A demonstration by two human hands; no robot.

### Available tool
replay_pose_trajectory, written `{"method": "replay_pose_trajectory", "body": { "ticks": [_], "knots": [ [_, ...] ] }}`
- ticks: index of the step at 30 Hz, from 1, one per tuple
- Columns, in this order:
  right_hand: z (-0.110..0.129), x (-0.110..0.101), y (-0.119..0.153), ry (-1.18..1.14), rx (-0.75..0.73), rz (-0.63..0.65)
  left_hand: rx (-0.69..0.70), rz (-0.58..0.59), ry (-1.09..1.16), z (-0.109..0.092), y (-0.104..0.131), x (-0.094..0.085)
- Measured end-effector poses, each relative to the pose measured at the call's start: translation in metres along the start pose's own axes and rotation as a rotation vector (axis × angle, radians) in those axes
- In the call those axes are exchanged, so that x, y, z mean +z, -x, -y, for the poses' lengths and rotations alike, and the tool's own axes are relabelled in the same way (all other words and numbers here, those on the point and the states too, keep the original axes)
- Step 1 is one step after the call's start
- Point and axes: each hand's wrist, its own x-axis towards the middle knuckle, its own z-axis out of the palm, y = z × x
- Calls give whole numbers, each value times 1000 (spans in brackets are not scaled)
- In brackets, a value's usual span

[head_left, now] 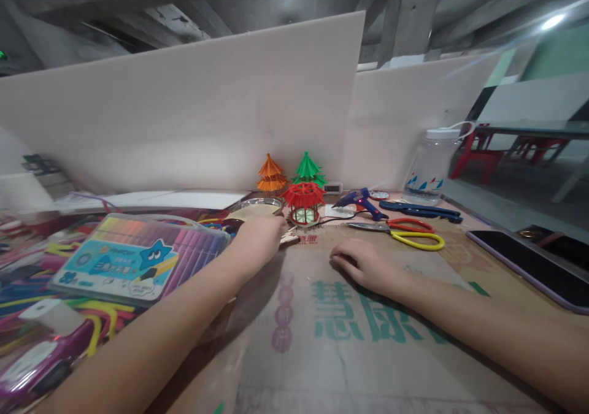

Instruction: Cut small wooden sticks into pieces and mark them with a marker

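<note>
My left hand [260, 239] reaches forward beside a round clear dish [255, 207] and a small pile of wooden sticks [289, 238]; its fingertips are hidden, and what they hold, if anything, cannot be made out. My right hand [354, 260] rests on the printed cardboard [313, 365], fingers curled in, with nothing visible in them. Just beyond the hands stands a small red-roofed model [304, 202] with a pale green inside. Behind it are an orange tiered model [270, 173] and a green one [307, 167].
A blue glue gun [361, 204], scissors with red and yellow handles [416, 236], dark blue pliers [421, 210], a water bottle [427, 165] and a phone [529, 267] lie or stand right. On the left is a marker case [138, 257] over colourful strips. White boards [184, 113] stand behind.
</note>
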Motion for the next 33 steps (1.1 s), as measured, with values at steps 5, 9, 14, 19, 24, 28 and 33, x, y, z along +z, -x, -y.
{"method": "replay_pose_trajectory", "body": {
  "ticks": [5,9,14,19,24,28,33],
  "knots": [
    [2,-2,-1,19,-14,8,-109,3,-29,31,7,-48],
    [3,0,-2,56,-31,-6,-223,67,-42,90,21,-73],
    [1,2,-2,71,-61,2,-255,193,28,148,35,-65],
    [-2,1,-1,100,-87,9,-267,187,54,166,33,-49],
    [-4,0,0,100,-80,32,-260,44,21,176,32,-43],
    [-4,1,0,102,-80,26,-346,19,-21,184,36,-43],
    [-3,0,-1,97,-77,31,-387,43,-35,185,39,-57]
  ]
}}
